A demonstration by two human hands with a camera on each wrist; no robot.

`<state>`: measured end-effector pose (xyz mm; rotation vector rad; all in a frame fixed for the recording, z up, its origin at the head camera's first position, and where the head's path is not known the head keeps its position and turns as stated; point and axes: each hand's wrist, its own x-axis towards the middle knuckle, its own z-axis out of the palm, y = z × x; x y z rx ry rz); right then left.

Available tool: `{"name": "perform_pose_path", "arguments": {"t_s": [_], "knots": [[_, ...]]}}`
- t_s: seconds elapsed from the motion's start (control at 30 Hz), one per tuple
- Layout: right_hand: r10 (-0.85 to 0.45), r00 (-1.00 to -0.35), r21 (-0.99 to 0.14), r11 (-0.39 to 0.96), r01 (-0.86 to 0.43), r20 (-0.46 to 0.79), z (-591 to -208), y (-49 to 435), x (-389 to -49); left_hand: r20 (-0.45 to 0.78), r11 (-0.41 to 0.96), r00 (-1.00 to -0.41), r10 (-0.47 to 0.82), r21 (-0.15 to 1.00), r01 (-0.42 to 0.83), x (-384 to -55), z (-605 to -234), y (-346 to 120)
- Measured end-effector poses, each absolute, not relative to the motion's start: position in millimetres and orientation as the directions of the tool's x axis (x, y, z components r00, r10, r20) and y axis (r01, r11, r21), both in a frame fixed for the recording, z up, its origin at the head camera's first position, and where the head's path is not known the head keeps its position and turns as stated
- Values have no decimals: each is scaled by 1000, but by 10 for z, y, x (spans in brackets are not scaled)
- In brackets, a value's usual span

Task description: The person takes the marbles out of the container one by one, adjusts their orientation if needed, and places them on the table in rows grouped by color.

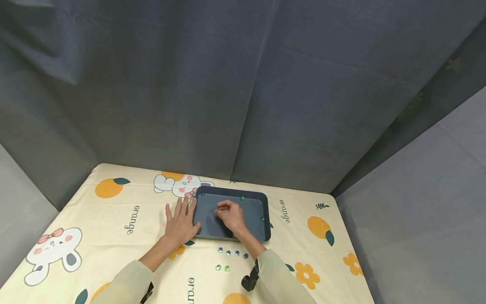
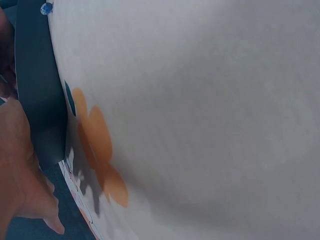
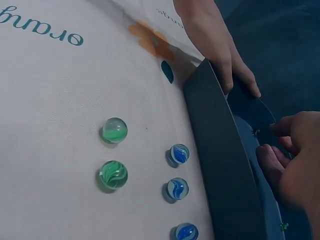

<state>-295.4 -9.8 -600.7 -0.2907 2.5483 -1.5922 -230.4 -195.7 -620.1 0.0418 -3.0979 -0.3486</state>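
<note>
A dark grey rectangular tray point(image 1: 250, 234) lies on the cloth. My left hand point(image 1: 180, 226) rests with spread fingers along the tray's left edge, thumb at the rim. Over the middle of the tray is my right hand point(image 1: 231, 217), its fingers bent and the thumb close to them. Whether something small sits between those fingertips is hidden. Inside the tray are three small marbles: one near the far left corner point(image 1: 203, 194), a green marble point(image 1: 242, 198) at the far side and another green marble point(image 1: 263, 219) at the right.
In front of the tray, several blue marbles point(image 3: 178, 189) form a row on the cloth. Two green marbles point(image 3: 114, 175) lie nearer the person. The patterned cloth point(image 1: 114, 253) covers the table, and dark grey curtains point(image 1: 171, 105) stand behind it.
</note>
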Motion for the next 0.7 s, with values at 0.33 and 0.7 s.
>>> {"name": "perform_pose_path", "arguments": {"t_s": [0.33, 0.7], "knots": [[-194, -981, -882, 467, -65, -31, -6025, -238, -3083, 22, 972, -999, -27, 235, -21, -2307, -6187, -1951], [-204, -976, -858, 513, -43, -73, -6027, -410, -3165, 18, 970, -999, -27, 244, -22, -2307, -6190, -1942]]}}
